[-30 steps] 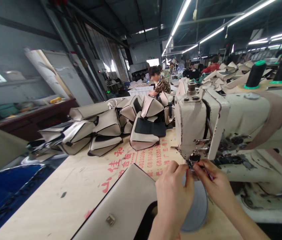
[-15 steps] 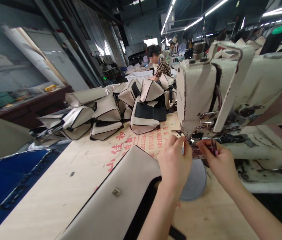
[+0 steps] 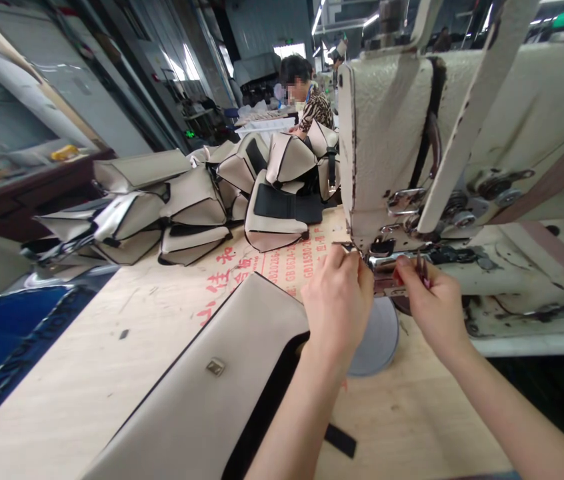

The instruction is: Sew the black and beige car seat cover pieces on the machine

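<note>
My left hand (image 3: pixel 339 303) is closed, fingertips pinched together beside the needle area of a cream sewing machine (image 3: pixel 392 147). Whatever is between those fingertips is hidden. Just to the right, my right hand (image 3: pixel 437 300) is closed around small thread snips (image 3: pixel 423 272), their two dark points sticking up from the fingers. Its thumb and forefinger meet near the machine's metal foot. A beige bag (image 3: pixel 247 333) with black edging and a small metal clasp lies on the wooden table, partly behind my left forearm. Near that forearm is a black strap end (image 3: pixel 341 440).
Beige bags with black trim (image 3: pixel 195 200) are heaped at the back of the wooden table (image 3: pixel 87 373). A grey disc (image 3: pixel 375 340) sits below my hands. At left stands a blue-lined bin (image 3: pixel 12 333). Beyond the heap, a person in a patterned top (image 3: pixel 317 110) works.
The view has come nearer to the machine and tilted down. Both hands stay by the needle area, their fingertips slightly farther apart. The beige bag keeps its place on the table.
</note>
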### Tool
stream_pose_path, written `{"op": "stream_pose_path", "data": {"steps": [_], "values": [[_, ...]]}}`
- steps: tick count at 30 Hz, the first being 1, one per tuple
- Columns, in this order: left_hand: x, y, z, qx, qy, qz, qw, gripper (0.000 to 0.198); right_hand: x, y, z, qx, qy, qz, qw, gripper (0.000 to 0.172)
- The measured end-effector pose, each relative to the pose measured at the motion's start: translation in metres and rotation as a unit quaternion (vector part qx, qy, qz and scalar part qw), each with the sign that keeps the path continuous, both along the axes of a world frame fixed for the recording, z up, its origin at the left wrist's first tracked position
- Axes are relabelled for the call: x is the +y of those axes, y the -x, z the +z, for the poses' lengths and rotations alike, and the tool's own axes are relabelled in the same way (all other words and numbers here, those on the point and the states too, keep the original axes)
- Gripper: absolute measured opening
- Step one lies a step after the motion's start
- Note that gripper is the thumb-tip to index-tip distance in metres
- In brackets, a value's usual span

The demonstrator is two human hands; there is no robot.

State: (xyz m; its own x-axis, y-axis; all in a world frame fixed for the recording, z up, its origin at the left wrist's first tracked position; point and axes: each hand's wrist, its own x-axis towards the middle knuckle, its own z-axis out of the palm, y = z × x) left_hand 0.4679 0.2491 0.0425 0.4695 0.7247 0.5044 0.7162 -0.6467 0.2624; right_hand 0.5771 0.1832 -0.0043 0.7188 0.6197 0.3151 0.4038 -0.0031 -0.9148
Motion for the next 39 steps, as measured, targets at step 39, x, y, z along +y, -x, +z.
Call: {"op": "stream_pose_path", "data": {"steps": [39], "values": [[-0.003, 0.029, -0.040, -0.070, 0.168, -0.200, 0.963, 0.027, -0.004, -0.013, -0.009, -0.082, 0.073, 0.261, 0.959, 0.030]]}}
